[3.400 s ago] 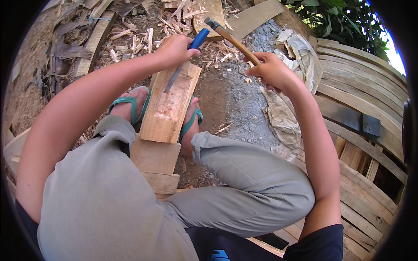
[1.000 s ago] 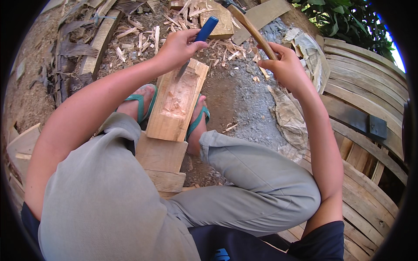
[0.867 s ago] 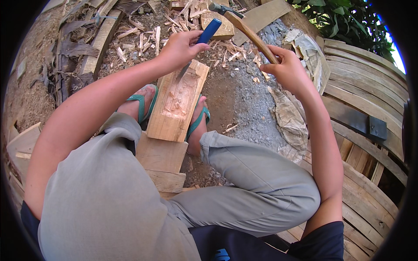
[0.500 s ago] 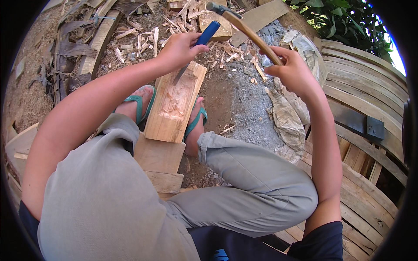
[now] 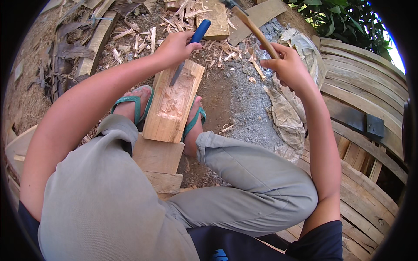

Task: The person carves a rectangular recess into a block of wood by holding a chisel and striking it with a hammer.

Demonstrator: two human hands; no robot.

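My left hand (image 5: 176,48) is closed round a chisel (image 5: 201,30) with a blue handle. Its tilted blade comes down into a shallow hollow cut in a thick wooden block (image 5: 164,130), near the left wall of the hollow. Loose chips (image 5: 173,106) lie inside the cut. To the right, my right hand (image 5: 287,65) grips a hammer (image 5: 257,32) by its wooden handle. The hammer's dark head is raised up and away from the chisel, at the top of the view. My feet in green flip-flops stand either side of the block.
Shorter boards (image 5: 157,154) lie under the block's near end. Wood shavings (image 5: 183,19) and another block (image 5: 215,21) are beyond it. A crumpled sack (image 5: 285,117) lies on gravel at the right, beside stacked curved planks (image 5: 361,82). Old timber (image 5: 100,41) is at the far left.
The hammer has swung slightly upward and its handle stands steeper. The chisel, my left hand and the block have shifted a little to the left in view.
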